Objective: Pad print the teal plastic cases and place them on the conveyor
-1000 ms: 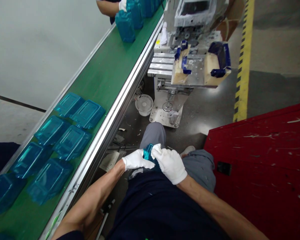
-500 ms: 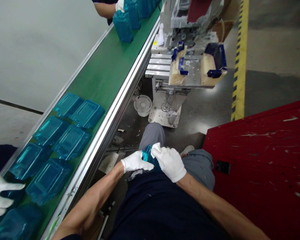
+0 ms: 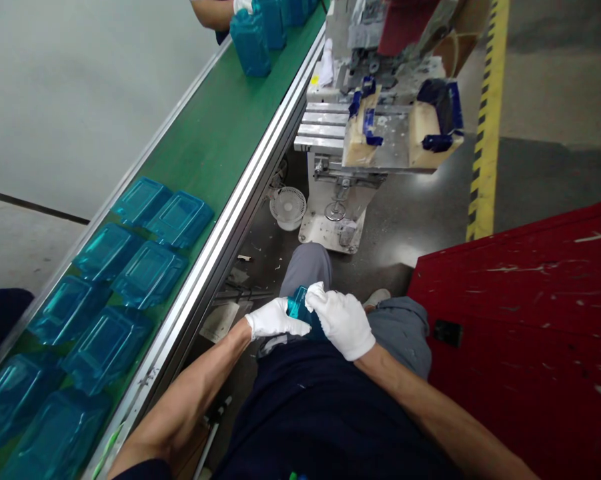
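Container (image 3: 297, 303): just before the shirt (image 3: 293, 400).
Handling: probably light, stiff, slippery; best held by opposite sides.
Left hand (image 3: 277, 320): clamped on container.
Right hand (image 3: 343, 323): bunched at its edge; grip unclear.

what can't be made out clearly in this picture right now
- Head view: most of the held teal container, hidden by the left hand and right hand.
- Head view: what, if anything, the right hand pinches; too small, white against white.
- Head view: the co-worker's hand, cut by the top edge.
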A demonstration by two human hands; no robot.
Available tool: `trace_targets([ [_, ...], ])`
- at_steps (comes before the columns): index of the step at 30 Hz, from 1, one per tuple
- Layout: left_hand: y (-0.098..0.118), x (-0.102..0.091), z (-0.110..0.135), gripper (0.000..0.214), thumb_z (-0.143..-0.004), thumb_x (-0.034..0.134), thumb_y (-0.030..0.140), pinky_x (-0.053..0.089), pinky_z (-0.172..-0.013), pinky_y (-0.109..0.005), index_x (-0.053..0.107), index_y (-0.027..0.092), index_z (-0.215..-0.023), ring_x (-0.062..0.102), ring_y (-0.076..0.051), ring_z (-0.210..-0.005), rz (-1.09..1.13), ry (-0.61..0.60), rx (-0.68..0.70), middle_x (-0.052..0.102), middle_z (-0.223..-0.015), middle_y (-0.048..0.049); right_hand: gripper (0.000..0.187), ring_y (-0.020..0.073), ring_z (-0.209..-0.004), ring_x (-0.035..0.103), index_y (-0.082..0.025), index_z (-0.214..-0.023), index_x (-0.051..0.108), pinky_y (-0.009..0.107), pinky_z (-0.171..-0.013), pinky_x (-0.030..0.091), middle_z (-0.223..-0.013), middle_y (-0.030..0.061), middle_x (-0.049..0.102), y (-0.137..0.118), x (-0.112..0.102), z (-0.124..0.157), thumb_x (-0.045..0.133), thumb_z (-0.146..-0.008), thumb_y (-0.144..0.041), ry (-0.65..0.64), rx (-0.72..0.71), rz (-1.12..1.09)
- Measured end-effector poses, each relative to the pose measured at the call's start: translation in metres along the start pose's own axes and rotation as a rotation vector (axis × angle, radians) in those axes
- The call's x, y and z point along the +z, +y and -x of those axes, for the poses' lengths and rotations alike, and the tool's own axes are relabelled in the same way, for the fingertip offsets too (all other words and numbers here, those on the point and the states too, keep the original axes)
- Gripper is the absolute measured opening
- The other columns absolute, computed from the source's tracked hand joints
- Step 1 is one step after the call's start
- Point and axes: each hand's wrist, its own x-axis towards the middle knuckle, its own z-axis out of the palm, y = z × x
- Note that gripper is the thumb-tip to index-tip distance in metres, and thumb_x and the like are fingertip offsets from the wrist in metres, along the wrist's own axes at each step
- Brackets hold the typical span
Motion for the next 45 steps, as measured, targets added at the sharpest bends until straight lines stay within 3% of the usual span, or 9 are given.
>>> trace_targets([
  [6,0.002,0.0,0.0,0.051,-0.049,0.096,0.05,0.037,-0.053,-0.023,0.059,0.016,-0.058,0.048,-0.008,-0.053,0.009,-0.011,-0.004,0.06,-0.056,0.0026,0.035,0.0181,-0.07,0.052,-0.026,-0.123,0.067,0.04,-0.066,0.022,-0.081,0.0055,0.061,0.003,0.01,0.009,0.035,-0.11,-0.027,0.162,0.027,0.018],
  [18,0.0,0.0,-0.001,0.051,-0.043,0.099,0.045,0.04,-0.055,-0.022,0.064,0.014,-0.063,0.048,-0.008,-0.057,0.04,0.005,-0.02,0.061,-0.061,0.0024,0.038,0.02,-0.072,0.058,-0.026,-0.126,0.064,0.04,-0.064,0.02,-0.084,0.006,0.063,-0.004,0.004,0.0,0.03,-0.111,-0.029,0.067,-0.014,0.087],
  [34,-0.001,0.001,-0.003,0.052,-0.043,0.1,0.045,0.04,-0.053,-0.023,0.061,0.016,-0.062,0.049,-0.01,-0.056,0.042,0.029,-0.048,0.06,-0.062,0.0019,0.034,0.0202,-0.075,0.06,-0.023,-0.128,0.063,0.04,-0.064,0.021,-0.084,0.0059,0.064,-0.006,0.006,0.003,0.035,-0.111,-0.027,0.055,-0.07,0.061],
  [45,0.003,0.002,0.0,0.053,-0.041,0.1,0.046,0.043,-0.057,-0.024,0.062,0.015,-0.063,0.051,-0.011,-0.06,0.024,0.04,-0.045,0.061,-0.064,0.0018,0.028,0.0189,-0.073,0.058,-0.022,-0.121,0.064,0.038,-0.064,0.022,-0.083,0.0057,0.064,-0.009,0.003,0.005,0.038,-0.11,-0.027,0.043,-0.028,0.021],
])
